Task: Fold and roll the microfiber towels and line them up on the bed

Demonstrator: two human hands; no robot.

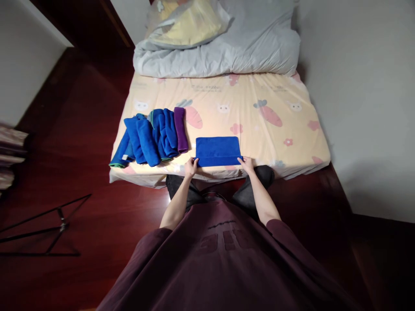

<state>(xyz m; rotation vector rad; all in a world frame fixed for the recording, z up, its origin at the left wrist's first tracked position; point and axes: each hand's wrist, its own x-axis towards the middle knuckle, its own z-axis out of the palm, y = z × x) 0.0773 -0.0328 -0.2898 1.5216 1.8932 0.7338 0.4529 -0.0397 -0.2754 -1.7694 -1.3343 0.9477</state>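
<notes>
A blue towel lies flat near the front edge of the bed, its near edge folded over in a narrow band. My left hand pinches the towel's near left corner. At the near right corner, my right hand pinches the same folded band between thumb and fingers. To the left of the towel sits a group of rolled or folded blue towels, some with green edging. A purple rolled towel lies at the right end of that group, close to my left hand.
The bed has a cream sheet with carrots and rabbits. A grey quilt and a yellow pillow are bunched at its far end. A black tripod-like stand is on the dark red floor at left. A wall borders the right side.
</notes>
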